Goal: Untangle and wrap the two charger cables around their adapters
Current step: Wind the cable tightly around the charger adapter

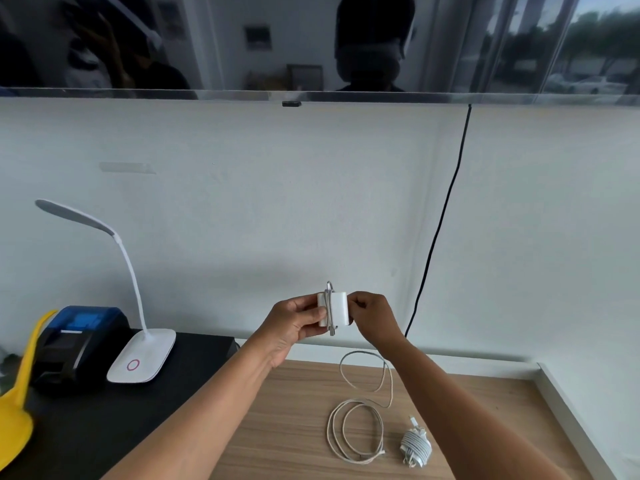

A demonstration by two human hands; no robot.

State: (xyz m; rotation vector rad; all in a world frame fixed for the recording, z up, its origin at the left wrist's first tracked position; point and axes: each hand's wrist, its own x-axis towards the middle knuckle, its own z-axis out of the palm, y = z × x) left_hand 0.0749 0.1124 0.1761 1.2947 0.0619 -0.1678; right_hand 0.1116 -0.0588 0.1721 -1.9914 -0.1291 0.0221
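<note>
left hand (294, 322) grips the adapter (341, 306) up off the surface (294, 427) so the right hand (372, 317), pinching the cable (331, 313), can wind slack round it.

A white desk lamp (138, 355) stands beside a blue-topped printer (81, 337) and a yellow plastic piece (15, 420).
</note>
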